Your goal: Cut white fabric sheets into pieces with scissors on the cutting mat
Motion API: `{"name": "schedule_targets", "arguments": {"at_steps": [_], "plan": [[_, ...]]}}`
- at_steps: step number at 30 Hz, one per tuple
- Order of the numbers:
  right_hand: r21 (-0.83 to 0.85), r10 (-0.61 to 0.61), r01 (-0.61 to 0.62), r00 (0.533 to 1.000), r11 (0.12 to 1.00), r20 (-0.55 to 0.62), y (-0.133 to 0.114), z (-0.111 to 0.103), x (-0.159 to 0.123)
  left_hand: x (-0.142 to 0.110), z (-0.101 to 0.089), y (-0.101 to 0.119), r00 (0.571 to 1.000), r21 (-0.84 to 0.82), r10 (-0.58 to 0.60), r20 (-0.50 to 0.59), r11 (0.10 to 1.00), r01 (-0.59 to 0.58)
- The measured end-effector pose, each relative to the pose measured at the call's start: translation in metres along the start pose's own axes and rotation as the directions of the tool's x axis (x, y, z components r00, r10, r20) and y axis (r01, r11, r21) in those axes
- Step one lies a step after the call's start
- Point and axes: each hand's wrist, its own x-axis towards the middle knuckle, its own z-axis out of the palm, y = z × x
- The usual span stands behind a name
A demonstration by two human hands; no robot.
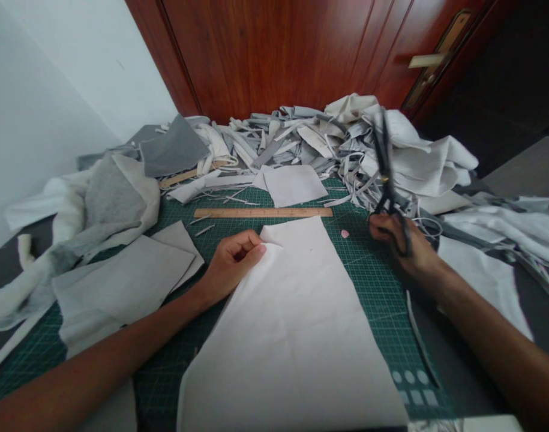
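Note:
A large white fabric panel lies flat on a green cutting mat. My left hand pinches the panel's upper left corner, which is lifted in a small fold. My right hand is shut around the handles of black tailor's scissors, held upright with the blades pointing away from me and above the mat. The scissors touch no fabric. A small pink chalk piece lies on the mat between the panel and my right hand.
A wooden ruler lies across the mat beyond the panel. Grey fabric pieces lie to the left, and white cloth lies to the right. A heap of grey and white fabric scraps rises against a red-brown wooden door.

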Motion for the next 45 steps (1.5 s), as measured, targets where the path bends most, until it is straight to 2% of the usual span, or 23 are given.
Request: {"name": "schedule_targets", "arguments": {"at_steps": [2, 5, 8, 10, 12, 15, 17, 19, 22, 25, 28, 33, 37, 45], "plan": [[0.203, -0.027, 0.032, 0.999, 0.979, -0.030, -0.012, -0.006, -0.001, 0.000, 0.000, -0.001, 1.000, 0.005, -0.002, 0.003, 1.000, 0.002], [0.476, 0.051, -0.043, 0.999, 0.879, -0.003, -0.027, -0.014, -0.004, -0.001, 0.000, -0.003, 0.999, -0.017, -0.038, 0.023, 0.999, 0.038], [0.532, 0.134, -0.168, 0.986, 0.830, 0.102, -0.025, -0.014, -0.002, -0.002, 0.000, -0.005, 0.997, -0.027, -0.072, 0.040, 0.997, 0.073], [0.476, 0.142, -0.187, 0.981, 0.859, 0.129, -0.016, -0.011, 0.002, -0.002, -0.001, -0.005, 0.996, -0.024, -0.071, 0.047, 0.997, 0.073], [0.367, 0.091, -0.133, 0.987, 0.920, 0.130, -0.009, -0.007, 0.003, -0.001, 0.000, -0.005, 0.996, -0.022, -0.070, 0.054, 0.997, 0.072], [0.031, -0.019, 0.016, 0.994, 0.999, 0.108, -0.007, -0.002, -0.001, -0.001, 0.000, -0.004, 0.996, -0.008, -0.070, 0.060, 0.997, 0.071], [-0.214, -0.067, 0.081, 0.995, 0.973, 0.073, -0.010, 0.001, -0.008, -0.002, 0.000, -0.003, 0.996, -0.002, -0.067, 0.056, 0.998, 0.068], [-0.386, -0.098, 0.116, 0.993, 0.915, 0.065, -0.013, 0.005, -0.014, -0.002, 0.000, -0.003, 0.996, -0.004, -0.072, 0.053, 0.997, 0.073], [-0.560, -0.141, 0.202, 0.978, 0.804, 0.151, -0.014, 0.015, -0.021, -0.003, 0.000, -0.004, 0.995, -0.021, -0.083, 0.056, 0.996, 0.085], [-0.628, -0.195, 0.297, 0.954, 0.720, 0.227, -0.013, 0.024, -0.025, -0.003, 0.000, -0.004, 0.993, -0.042, -0.098, 0.060, 0.994, 0.100], [-0.689, -0.231, 0.336, 0.942, 0.642, 0.245, -0.011, 0.026, -0.027, -0.004, 0.001, -0.002, 0.994, -0.057, -0.100, 0.046, 0.993, 0.103], [-0.782, -0.314, 0.381, 0.916, 0.494, 0.247, -0.009, 0.019, -0.023, -0.004, 0.001, 0.001, 0.994, -0.097, -0.113, -0.007, 0.989, 0.112], [-0.815, -0.388, 0.436, 0.876, 0.382, 0.286, -0.008, 0.013, -0.019, -0.003, 0.001, 0.002, 0.995, -0.112, -0.102, 0.000, 0.989, 0.101], [-0.847, -0.484, 0.480, 0.811, 0.228, 0.329, -0.008, 0.008, -0.019, -0.003, 0.002, 0.002, 0.997, -0.112, -0.079, 0.005, 0.991, 0.079]]}}
